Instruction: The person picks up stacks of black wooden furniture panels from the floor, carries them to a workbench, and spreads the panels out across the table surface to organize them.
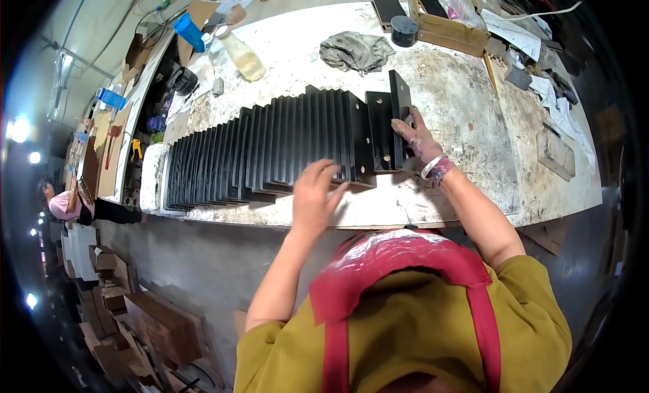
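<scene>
Taken as a clock face centred on it, the long row of flat, glossy black rectangular panels (263, 146) stands on edge across a white, stain-blotched tabletop (466, 116). The right hand (420, 137), in a stained pink-and-grey glove, is at three o'clock, pinching the upright black end panel with round holes (400, 99) between thumb and fingers; the fingers' far side is hidden. The left hand (315, 193), between four and five, has its fingers parted and holds nothing; motion blur makes it impossible to tell whether it touches the panel edges. A rough white block (155, 177) stands at the row's nine-o'clock end. Near twelve lies a translucent bottle with cream-coloured contents (243, 55); at eleven, a blue plastic bottle (189, 33). A crumpled grey cloth (356, 52) lies between one and two, and an open brown cardboard box (449, 35) sits at two, cut off by the upper edge. Any lettering on the bottles is too small to read.
</scene>
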